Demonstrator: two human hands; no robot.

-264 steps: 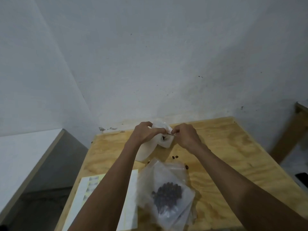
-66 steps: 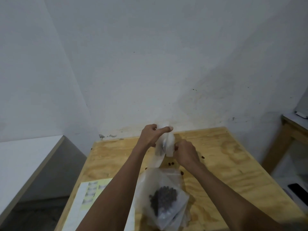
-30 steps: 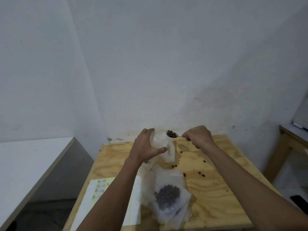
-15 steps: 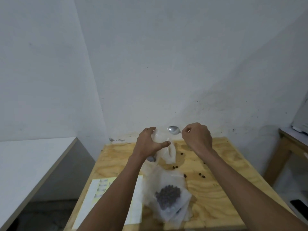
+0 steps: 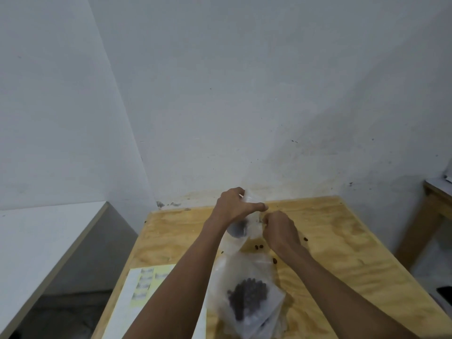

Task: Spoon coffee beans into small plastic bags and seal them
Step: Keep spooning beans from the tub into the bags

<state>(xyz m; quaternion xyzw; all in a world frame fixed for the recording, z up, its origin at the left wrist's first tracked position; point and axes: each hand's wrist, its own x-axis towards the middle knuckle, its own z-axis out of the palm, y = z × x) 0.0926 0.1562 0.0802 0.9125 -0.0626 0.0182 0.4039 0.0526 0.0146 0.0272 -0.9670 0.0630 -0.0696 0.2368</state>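
I am gripping the small clear plastic bag [image 5: 247, 225] with my left hand [image 5: 233, 206], fingers curled round its upper part and thumb stretched across the mouth; my right hand [image 5: 280, 228] is closed in a fist just beside it, low centre of the frame, and I cannot tell whether the spoon is inside, since nothing of it is showing; a dark clump of coffee beans [image 5: 238, 227] is sitting in the bag's lower half. I judge the filling step is under way; doing it well means keeping the mouth held wide and the bag upright while tipping slowly, because loose beans [image 5: 259, 246] are already lying on the pale grainy plywood table [image 5: 342, 241]. The film is looking thin, crinkly, slippery; nearer the bottom edge a limp filled bag [image 5: 249, 297] is resting flat beside a white-and-yellow label sheet [image 5: 141, 287].
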